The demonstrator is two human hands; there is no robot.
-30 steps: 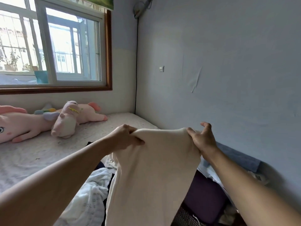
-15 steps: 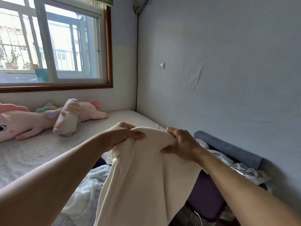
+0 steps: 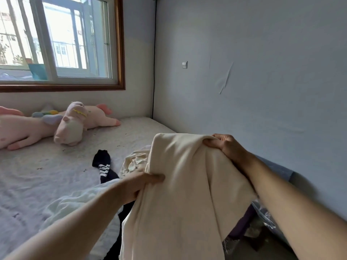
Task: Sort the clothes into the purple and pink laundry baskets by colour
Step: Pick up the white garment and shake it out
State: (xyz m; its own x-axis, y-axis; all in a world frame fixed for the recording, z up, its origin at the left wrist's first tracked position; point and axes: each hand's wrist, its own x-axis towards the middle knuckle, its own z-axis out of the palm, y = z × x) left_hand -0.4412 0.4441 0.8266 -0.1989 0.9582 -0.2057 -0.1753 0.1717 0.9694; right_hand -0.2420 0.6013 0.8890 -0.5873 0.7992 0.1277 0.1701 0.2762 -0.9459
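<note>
The left hand (image 3: 139, 186) is now gripping the cream garment (image 3: 180, 194) lower down, at its left edge in the centre of the frame; half a second ago it was pinching the top edge beside the right hand. The right hand (image 3: 223, 147) is holding the top fold, right of centre, fingers curled over the cloth and thumb beneath. The garment is no longer being spread wide; it is being gathered into a narrower hanging bundle. Judgement: inspection for colour is ending and the garment is being readied for transfer to a basket.

The withdrawal of the left hand is exposing items on the bed (image 3: 47, 166): a black sock (image 3: 102, 162) with white stripes, left of centre, and a crumpled cream cloth (image 3: 135, 160) just beside the garment's left edge. A white item (image 3: 78, 203) is lying under the left forearm.

Materials: the garment is a soft, matte, thick knit, draping in broad vertical folds and hanging out of the bottom of the frame. The bed cover is pale and faintly speckled. The sock is ribbed.

A dark purple shape (image 3: 244, 224) is showing at the lower right, behind the garment; it is possibly the purple basket, but too little is visible to tell. No pink basket is in view. Pink plush toys (image 3: 71, 126) are lying at the middle left, under the window (image 3: 62, 38).
</note>
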